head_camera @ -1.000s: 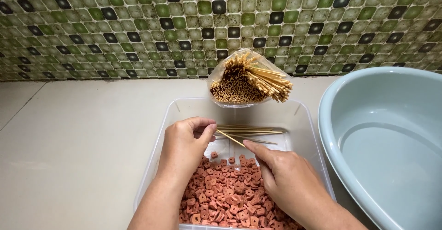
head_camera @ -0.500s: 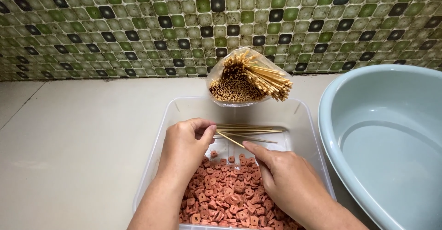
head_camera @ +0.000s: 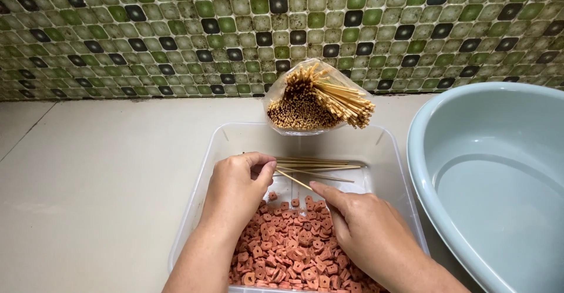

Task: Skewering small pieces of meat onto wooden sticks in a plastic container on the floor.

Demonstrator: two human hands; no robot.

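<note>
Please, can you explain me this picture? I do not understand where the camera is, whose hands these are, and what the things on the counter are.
The camera sits on a person's head and looks down, so both hands are that person's own. The left hand pinches a thin wooden skewer; the right hand touches its other end. Below them is a clear plastic tub with small pinkish-red ring-shaped pieces and a few loose skewers. Behind it lies an open bag of skewers. At the right stands a pale blue basin. Everything rests on a beige counter before a green tiled wall.

Bright, even light, soft shadows, sharp throughout (no glare).
</note>
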